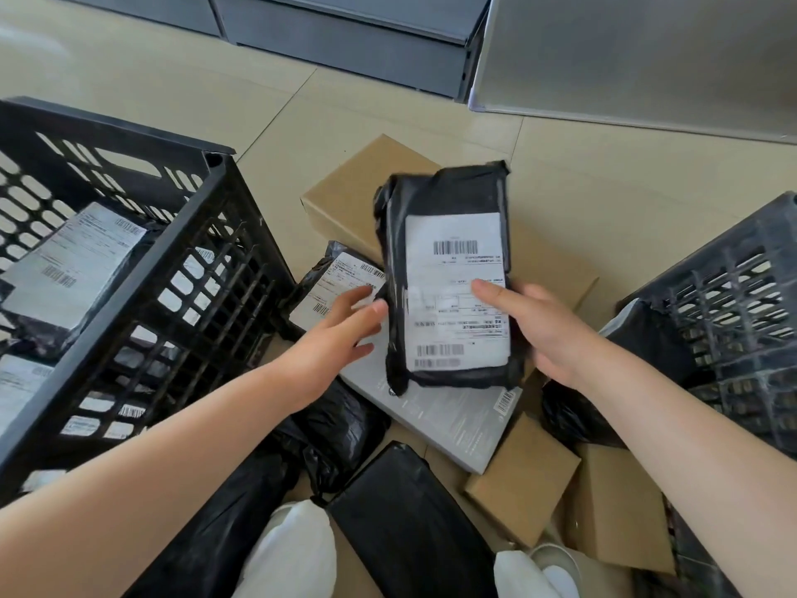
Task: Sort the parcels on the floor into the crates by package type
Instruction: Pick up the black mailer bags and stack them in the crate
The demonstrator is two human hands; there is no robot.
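The right hand (547, 334) grasps a black bag parcel (448, 278), thumb on its label, above the cardboard boxes (345, 196). The left hand (340, 334) reaches with straight, released fingers touching the parcel's left edge, the black crate (142, 269) left of them.

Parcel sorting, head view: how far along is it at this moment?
Done: the black crate on the left already holds labelled black bags. In hand: the right hand grips a black bag parcel while the left hand touches its edge. Left: cardboard boxes, a grey box and more black bags on the floor.
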